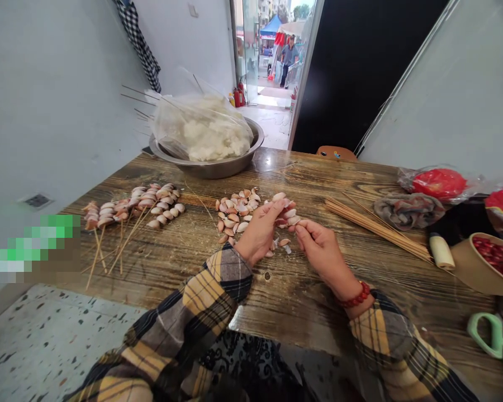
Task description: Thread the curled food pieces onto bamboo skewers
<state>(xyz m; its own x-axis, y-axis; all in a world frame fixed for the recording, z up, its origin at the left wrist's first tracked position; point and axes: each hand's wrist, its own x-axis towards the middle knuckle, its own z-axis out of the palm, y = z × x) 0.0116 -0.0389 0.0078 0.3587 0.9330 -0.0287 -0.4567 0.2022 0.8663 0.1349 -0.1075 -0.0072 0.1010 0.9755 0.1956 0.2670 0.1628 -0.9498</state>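
My left hand grasps pinkish-white garlic cloves — right hand pinches lowest one; tan-pink clove pile left, nearer left hand.

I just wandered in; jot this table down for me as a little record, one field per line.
Left hand: the left hand holds several garlic cloves
Right hand: the right hand, fingertips close beside those cloves; what they pinch is too small to tell
Middle: a pile of loose cloves
Left side: loaded skewers, cloves threaded on sticks
Right side: bare sticks, a crumpled cloth, green-handled scissors
Far edge: metal basin holding a clear bag with something whitish inside
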